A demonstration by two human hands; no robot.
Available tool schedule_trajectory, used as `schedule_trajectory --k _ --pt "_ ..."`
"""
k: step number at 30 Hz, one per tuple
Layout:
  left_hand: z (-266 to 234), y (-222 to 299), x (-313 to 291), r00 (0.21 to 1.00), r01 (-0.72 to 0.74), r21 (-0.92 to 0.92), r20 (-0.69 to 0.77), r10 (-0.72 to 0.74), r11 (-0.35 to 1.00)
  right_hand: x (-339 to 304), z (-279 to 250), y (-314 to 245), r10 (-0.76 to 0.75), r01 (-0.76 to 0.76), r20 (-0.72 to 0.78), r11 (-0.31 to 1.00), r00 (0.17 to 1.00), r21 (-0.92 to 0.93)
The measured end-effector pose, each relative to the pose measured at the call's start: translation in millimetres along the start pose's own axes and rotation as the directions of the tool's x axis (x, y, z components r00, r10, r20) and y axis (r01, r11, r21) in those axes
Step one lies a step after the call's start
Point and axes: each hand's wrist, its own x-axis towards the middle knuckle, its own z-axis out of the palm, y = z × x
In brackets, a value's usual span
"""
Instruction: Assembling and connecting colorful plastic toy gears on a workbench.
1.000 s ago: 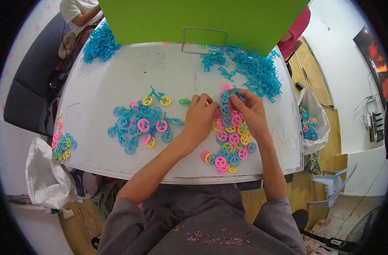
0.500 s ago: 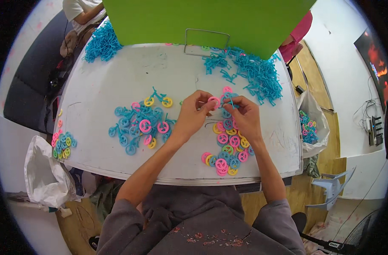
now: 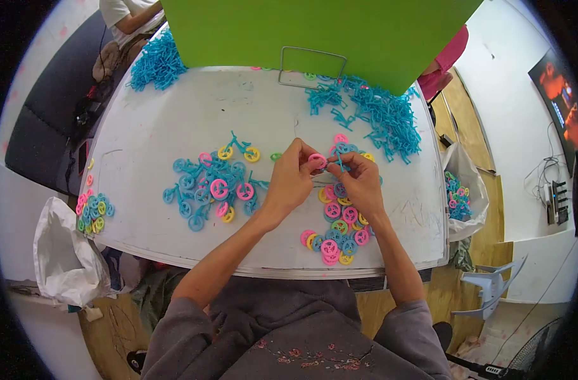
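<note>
Between the thumb and fingers of my left hand [image 3: 290,180] is a small pink toy wheel [image 3: 317,159]. My right hand [image 3: 363,185] pinches a blue plastic toy bicycle frame [image 3: 341,162] against it; fingertips partly hide where the two meet. Under and below my right hand lies a heap of loose wheels [image 3: 339,226] in pink, blue, yellow and green. Left of my left hand spreads a pile of blue toy bicycles [image 3: 203,185] with wheels on them. One bicycle with yellow wheels [image 3: 238,151] lies at that pile's far edge.
Blue frames are heaped at the table's far right [image 3: 390,117] and far left [image 3: 157,62]. A green panel [image 3: 314,31] with a wire stand [image 3: 313,85] stands at the back. More wheels [image 3: 94,212] lie at the left edge. White sacks flank the table; other people sit behind.
My right hand has tilted, and its fingers have shifted on the frame. The pink wheel and the frame stay close together in my hands. The whole view has shifted slightly.
</note>
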Motion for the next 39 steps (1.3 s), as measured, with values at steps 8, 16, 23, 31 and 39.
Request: schedule_trajectory --k 8,16,23,31,39 --pt "6 8 -5 0.965 -0.217 0.239 -0.09 0.245 0.946 1 4 1 -0.007 0.014 -0.032 0.975 0.999 0.22" --pt "3 8 0 0.981 -0.19 0.002 -0.051 0.19 0.982 -3 5 -15 0.024 -0.013 -0.07 0.987 0.997 0.159" --pt "-1 11 1 0.993 -0.114 0.003 -0.022 0.114 0.993 -3 -2 -5 -0.206 0.193 -0.077 0.971 0.976 -0.143" --pt "-3 11 3 0.996 -0.068 -0.14 -0.062 0.059 0.988 -4 -1 -8 -0.211 0.189 -0.041 0.935 0.977 -0.299" --pt "-2 6 1 1.0 -0.003 -0.154 0.018 0.006 0.988 -4 1 -5 -0.321 0.252 -0.085 0.86 0.943 -0.443"
